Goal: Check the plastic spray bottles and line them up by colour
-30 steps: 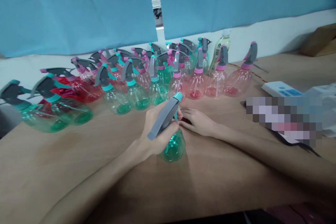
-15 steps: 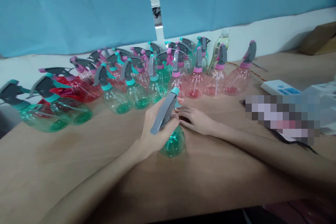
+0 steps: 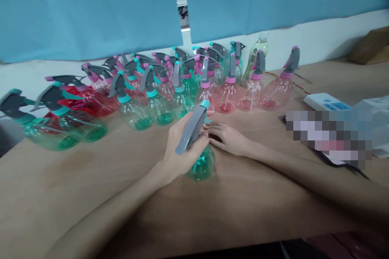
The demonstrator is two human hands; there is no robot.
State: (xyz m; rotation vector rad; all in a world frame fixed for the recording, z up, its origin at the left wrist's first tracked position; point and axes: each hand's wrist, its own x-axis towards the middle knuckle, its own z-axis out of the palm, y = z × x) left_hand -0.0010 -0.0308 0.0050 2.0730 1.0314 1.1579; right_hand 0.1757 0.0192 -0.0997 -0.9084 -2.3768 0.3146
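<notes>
Wrapped around the neck of a green spray bottle point(image 3: 200, 166), my left hand point(image 3: 179, 141) keeps it on the table in front of me. The bottle has a grey trigger head with a teal nozzle and leans slightly. My right hand point(image 3: 229, 139) is palm down just right of it, fingers stretched toward the bottle and slightly apart. Its fingertips come close to the bottle and my left fingers; whether they touch is hard to see. Just beyond my hands stands a green bottle with a teal collar point(image 3: 183, 103), beside a pink spray bottle point(image 3: 226, 99).
Several green and pink spray bottles crowd the back and left of the wooden table point(image 3: 127, 218). A drink bottle point(image 3: 257, 54) stands behind them. To the right are a white device with blue buttons point(image 3: 328, 103), clear plastic point(image 3: 378, 125) and a brown box point(image 3: 370, 46).
The view has shifted very slightly. My left hand keeps its hold on the green spray bottle, and my right hand stays beside it.
</notes>
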